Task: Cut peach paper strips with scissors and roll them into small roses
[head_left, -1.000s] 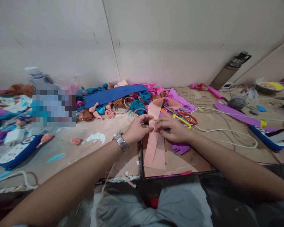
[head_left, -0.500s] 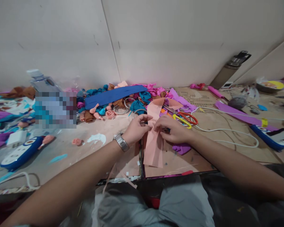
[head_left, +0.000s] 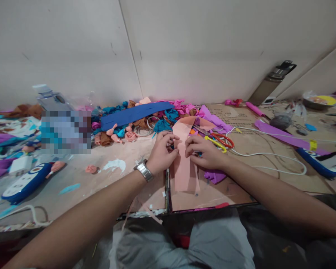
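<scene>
A long peach paper strip (head_left: 185,170) lies on the table in front of me, running from near the front edge up toward the pile of scraps. My left hand (head_left: 162,153), with a metal watch on its wrist, pinches the strip's left edge. My right hand (head_left: 205,153) pinches its right edge, fingers curled. Both hands meet over the strip's middle. Red and yellow scissors (head_left: 220,141) lie just beyond my right hand.
A pile of small paper roses and a blue strip (head_left: 133,114) sits at the back. White cable (head_left: 268,155) loops at right by purple paper (head_left: 280,136), a blue power strip (head_left: 317,164) and a bottle (head_left: 268,84). Another blue power strip (head_left: 25,181) lies left.
The strip's near end has drawn up away from the table's front edge. Both hands have shifted slightly farther along the strip, still pinching it.
</scene>
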`<state>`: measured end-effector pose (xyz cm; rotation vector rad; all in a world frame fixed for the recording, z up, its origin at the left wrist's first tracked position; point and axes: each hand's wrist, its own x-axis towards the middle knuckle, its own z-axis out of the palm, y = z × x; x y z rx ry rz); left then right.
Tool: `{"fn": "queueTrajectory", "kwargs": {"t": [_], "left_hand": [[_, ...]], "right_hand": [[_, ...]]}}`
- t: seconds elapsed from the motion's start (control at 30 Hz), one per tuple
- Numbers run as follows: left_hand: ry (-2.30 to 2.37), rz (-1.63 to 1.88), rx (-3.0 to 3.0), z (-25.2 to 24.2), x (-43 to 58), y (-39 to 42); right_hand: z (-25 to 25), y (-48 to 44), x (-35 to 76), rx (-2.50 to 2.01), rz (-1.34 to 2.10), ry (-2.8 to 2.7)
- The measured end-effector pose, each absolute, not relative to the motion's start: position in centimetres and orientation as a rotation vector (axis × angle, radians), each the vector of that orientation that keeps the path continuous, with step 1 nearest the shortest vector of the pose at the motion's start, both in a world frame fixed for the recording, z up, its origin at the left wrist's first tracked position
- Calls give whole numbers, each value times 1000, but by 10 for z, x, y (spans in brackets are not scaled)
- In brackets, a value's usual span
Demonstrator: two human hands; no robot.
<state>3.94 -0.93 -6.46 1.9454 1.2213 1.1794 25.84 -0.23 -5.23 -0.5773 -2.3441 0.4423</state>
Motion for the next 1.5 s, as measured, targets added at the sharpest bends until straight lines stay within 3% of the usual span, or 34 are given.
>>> {"fn": "queueTrajectory", "kwargs": {"t": [0.27, 0.77, 1.03, 1.5], "left_hand": [[1142, 997, 2355, -54, 41, -20], [1014, 957, 2173, -52, 42, -22], [1104, 1107, 1785, -53, 39, -13], [869, 1234, 1493, -53, 46, -11]], "right_hand": [[-51, -4, 257, -575, 393, -2266], [-46, -8, 253, -419, 386, -2327], [-50, -4, 255, -714, 340, -2213], [-61, -1, 252, -947, 768, -1806]]}}
